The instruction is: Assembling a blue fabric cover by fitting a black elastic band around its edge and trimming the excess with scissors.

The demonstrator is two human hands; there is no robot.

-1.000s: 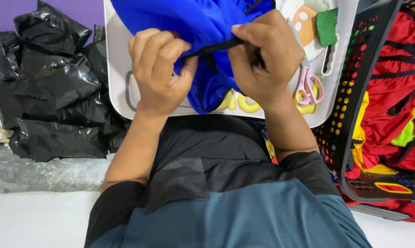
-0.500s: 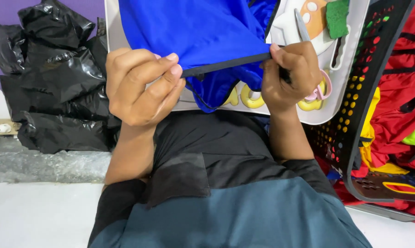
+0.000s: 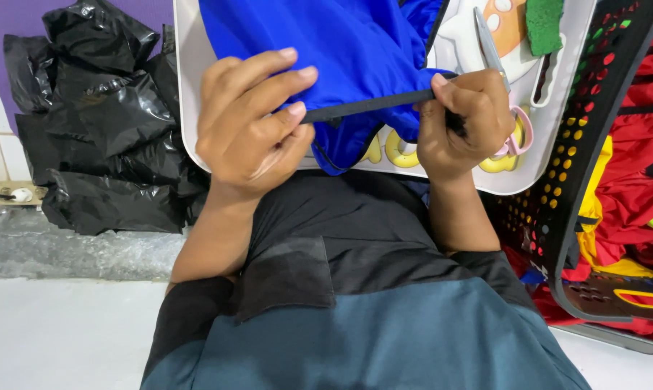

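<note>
I see smooth, slightly shiny blue cloth (image 3: 341,58) edged with a matt black fabric strap (image 3: 370,106). Beside it lie crinkled, glossy black plastic bags (image 3: 95,123). The scissors (image 3: 500,87) have bright metal blades and pale plastic handles. A black perforated plastic basket (image 3: 594,144) holds shiny red cloth (image 3: 637,166).

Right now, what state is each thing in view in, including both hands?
Left hand: closed, pinching one end of the black strap.
Right hand: closed, gripping the other end.
Black fabric strap: pulled taut between the hands.
Bright blue garment: bunched on the white tray.
Pink-handled scissors: lying on the tray, blades shut.
Black perforated plastic basket: filled with red fabric.
Black plastic bags: crumpled, piled.
</note>
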